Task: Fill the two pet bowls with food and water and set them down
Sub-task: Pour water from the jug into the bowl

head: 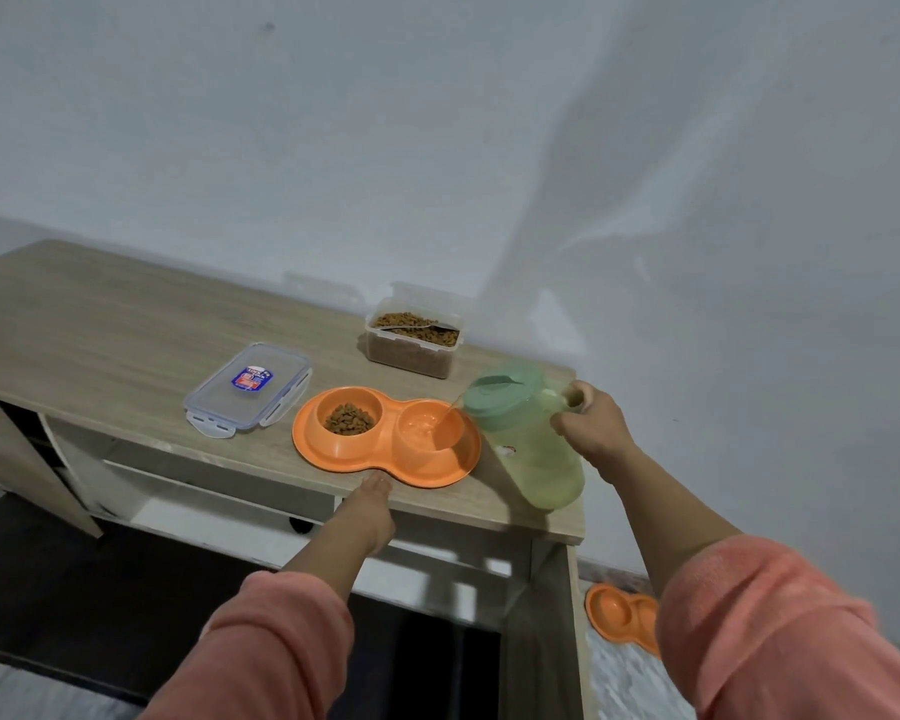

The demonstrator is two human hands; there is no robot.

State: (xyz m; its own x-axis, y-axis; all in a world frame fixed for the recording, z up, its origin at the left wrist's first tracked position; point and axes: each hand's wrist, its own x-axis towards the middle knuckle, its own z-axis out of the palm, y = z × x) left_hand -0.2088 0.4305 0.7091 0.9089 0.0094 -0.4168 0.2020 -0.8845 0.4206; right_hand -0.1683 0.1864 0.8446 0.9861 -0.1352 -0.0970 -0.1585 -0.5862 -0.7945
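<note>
Here, my right hand [591, 426] has its fingers curled around the green jug's [528, 444] handle, tipping water into the right well of the orange double bowl [385, 439] at the counter's [100, 324] front edge. My left hand's [370, 506] straight fingers touch the bowl's near rim.

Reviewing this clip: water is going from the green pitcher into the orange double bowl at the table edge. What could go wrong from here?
1. The stream from the tilted pitcher lands near the right rim of the water cup in the double bowl, so it may splash over onto the table.
2. The bowl sits at the table's front edge, steadied only by the left hand; a nudge might tip it off.
3. The right hand alone carries the pitcher, which might slip.
</note>
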